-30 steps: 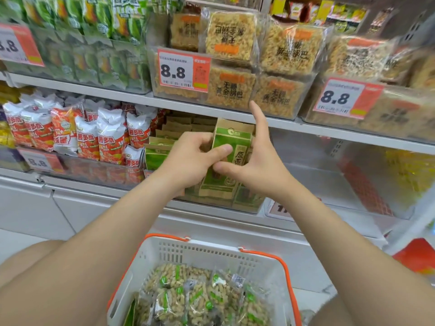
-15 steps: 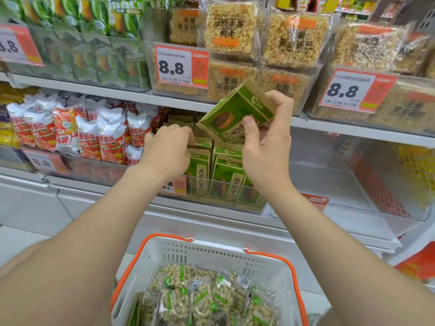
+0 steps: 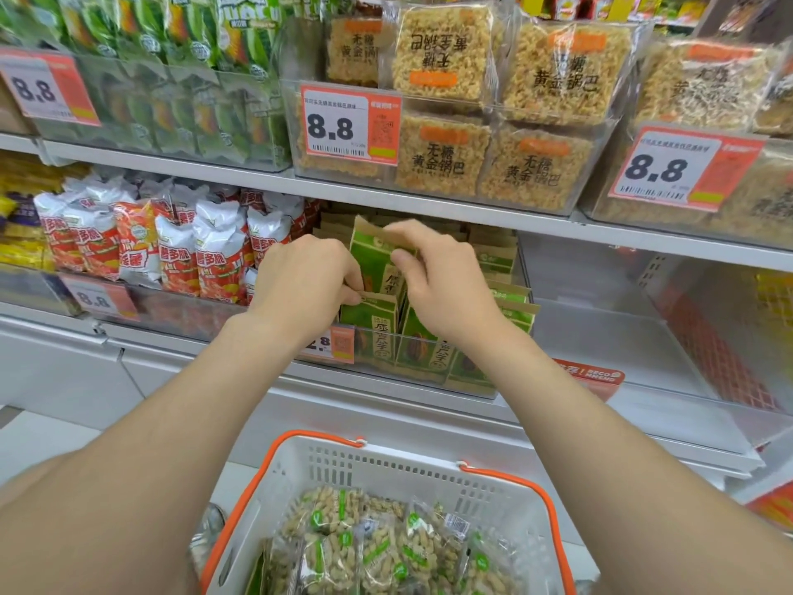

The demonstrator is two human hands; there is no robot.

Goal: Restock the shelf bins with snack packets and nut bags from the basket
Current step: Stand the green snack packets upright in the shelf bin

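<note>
A green and brown seed packet (image 3: 372, 259) stands upright, half lowered into the clear shelf bin (image 3: 429, 373) on the middle shelf. My right hand (image 3: 442, 285) pinches its top edge. My left hand (image 3: 307, 279) pinches the top of a front packet (image 3: 371, 322) in the same bin, just left of the right hand. More green packets fill the bin behind and to the right. Below, a white basket with orange handles (image 3: 326, 470) holds several clear bags of nuts (image 3: 386, 547).
Red and white snack bags (image 3: 171, 246) fill the bin to the left. A clear bin (image 3: 622, 337) to the right holds nothing I can see. The upper shelf carries rice cracker packs (image 3: 493, 161) and green packets (image 3: 193, 79) behind 8.8 price tags (image 3: 349, 124).
My right hand brought the green packet down from in front of the upper shelf and set it upright into the bin. My left hand stayed at the bin, now pinching a front packet.
</note>
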